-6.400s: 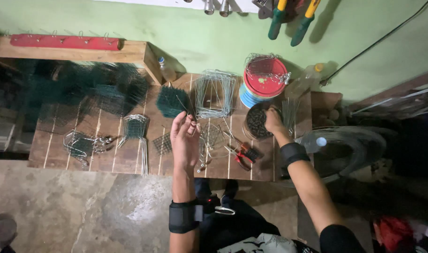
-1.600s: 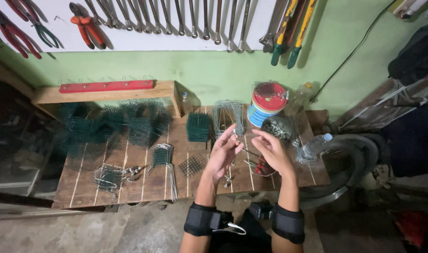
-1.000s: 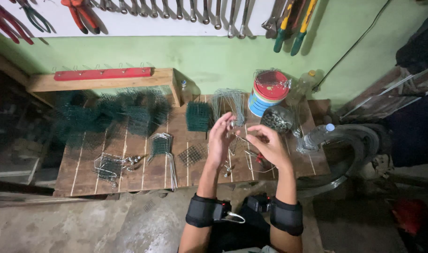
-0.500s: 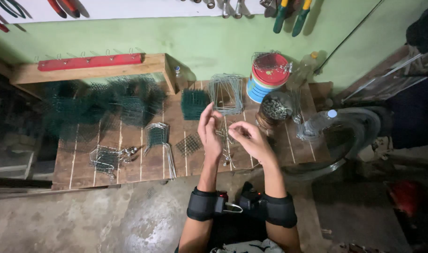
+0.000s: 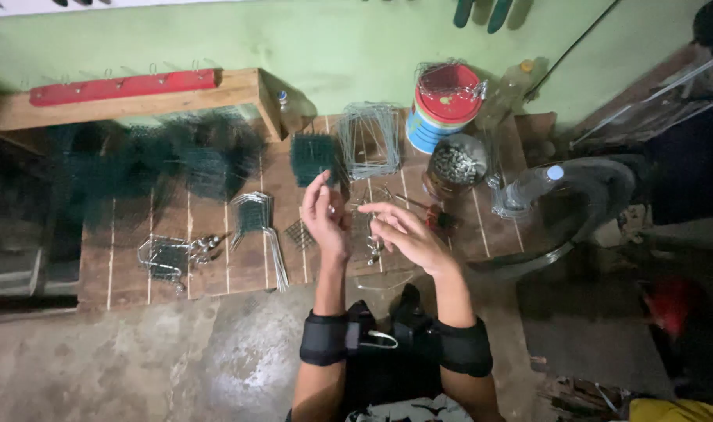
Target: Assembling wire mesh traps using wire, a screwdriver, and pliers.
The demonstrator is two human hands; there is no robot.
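Seen from above, two bare forearms, each wearing one black wrist band, reach forward over a low wooden plank bench (image 5: 216, 270). The left hand (image 5: 325, 215) is raised with palm turned inward and fingers loosely spread; the right hand (image 5: 407, 234) sits just beside it, fingers half curled. A thin wire piece (image 5: 355, 208) appears to span the gap between the two hands, its long axis running roughly left to right, but whether either hand actually pinches it cannot be told. Below the hands lie one pair of red-handled pliers (image 5: 434, 219) and scattered small wire bits. Left on the bench are one bundle of bent silver wires (image 5: 259, 219) and one small wire tangle (image 5: 169, 254). Farther back stand one dark green mesh square (image 5: 313, 155), one stack of square wire frames (image 5: 369, 141), one tin of small metal pieces (image 5: 456, 164), one red-lidded can (image 5: 444, 101) and one clear plastic bottle (image 5: 528, 187).
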